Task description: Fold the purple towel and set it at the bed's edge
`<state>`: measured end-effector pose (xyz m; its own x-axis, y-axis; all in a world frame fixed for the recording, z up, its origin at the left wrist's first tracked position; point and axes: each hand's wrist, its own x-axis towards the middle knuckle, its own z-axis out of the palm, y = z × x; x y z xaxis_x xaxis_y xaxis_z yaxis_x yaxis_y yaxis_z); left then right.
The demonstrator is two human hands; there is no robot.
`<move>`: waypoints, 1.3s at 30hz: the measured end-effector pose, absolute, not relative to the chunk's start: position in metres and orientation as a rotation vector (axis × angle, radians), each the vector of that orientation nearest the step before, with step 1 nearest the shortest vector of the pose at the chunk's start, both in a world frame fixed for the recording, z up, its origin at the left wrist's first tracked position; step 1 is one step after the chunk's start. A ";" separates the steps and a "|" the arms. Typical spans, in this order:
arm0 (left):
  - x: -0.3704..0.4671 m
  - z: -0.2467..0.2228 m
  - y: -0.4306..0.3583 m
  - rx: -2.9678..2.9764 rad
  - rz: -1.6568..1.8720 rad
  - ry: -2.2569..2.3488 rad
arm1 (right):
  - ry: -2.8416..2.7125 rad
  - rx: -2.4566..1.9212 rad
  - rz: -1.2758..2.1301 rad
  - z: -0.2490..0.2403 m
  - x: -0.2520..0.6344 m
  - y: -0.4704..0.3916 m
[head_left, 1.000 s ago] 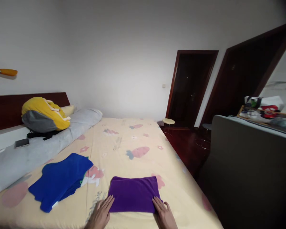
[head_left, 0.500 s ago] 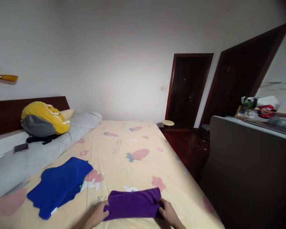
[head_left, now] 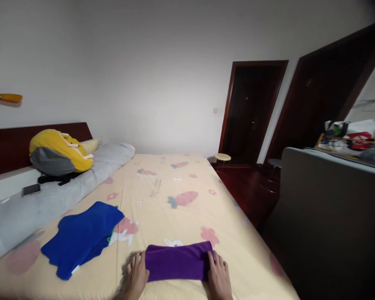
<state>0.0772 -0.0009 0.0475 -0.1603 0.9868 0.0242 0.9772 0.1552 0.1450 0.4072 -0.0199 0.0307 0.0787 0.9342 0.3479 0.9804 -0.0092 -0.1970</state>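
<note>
Purple cloth: a folded purple cloth (head_left: pixel 176 262) lay flat on the bed sheet (head_left: pixel 181 212) at the 6 o'clock edge of the view, near the bed's foot.
Long axis: it ran from 9 o'clock to 3 o'clock, a narrow band, with its long folded edge facing 12 o'clock.
Left hand: the left hand (head_left: pixel 134 275) rested palm down at the cloth's 9 o'clock end, fingers spread and flat, fingertips touching the short edge; nothing was pinched.
Right hand: the right hand (head_left: pixel 218 276) lay flat at the 3 o'clock end, fingers slightly apart, touching that short edge.
Blue garment: a blue garment (head_left: pixel 81 237) lay loosely on the sheet at 9 o'clock of the purple cloth, well apart.
Far side: a yellow and grey backpack (head_left: pixel 59 152) and a phone (head_left: pixel 31 189) sat on a grey bolster (head_left: pixel 50 196) at 10 o'clock.
Hidden: both wrists were cut off by the frame's lower edge; the cloth's layers could not be counted; the doorway (head_left: pixel 253 112) at 1 o'clock was too dark to see into.
</note>
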 end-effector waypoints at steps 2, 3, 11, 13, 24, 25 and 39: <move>0.089 0.043 -0.004 2.149 0.270 2.262 | -1.984 -1.839 -0.154 0.022 0.395 -0.020; 0.097 0.040 -0.006 2.212 0.313 2.184 | -2.048 -1.749 -0.108 0.017 0.388 -0.019; 0.158 0.011 -0.018 2.465 0.417 1.626 | -2.334 -1.335 0.081 -0.014 0.339 -0.016; 0.149 0.009 -0.019 2.474 0.373 1.634 | -2.353 -1.324 0.094 -0.012 0.346 -0.017; 0.057 0.004 -0.016 2.507 0.382 1.848 | -2.270 -1.488 0.054 -0.012 0.440 -0.025; 0.054 0.002 -0.015 2.493 0.400 1.874 | -2.248 -1.521 0.056 -0.012 0.442 -0.025; 0.050 0.058 0.010 1.981 0.584 1.994 | -1.908 -1.779 0.374 0.062 0.423 -0.010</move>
<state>0.0503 0.0098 0.0576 -0.0282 0.9956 0.0897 0.8867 -0.0165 0.4621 0.4234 -0.0097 0.0624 -0.0205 0.9851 0.1710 0.8476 0.1078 -0.5195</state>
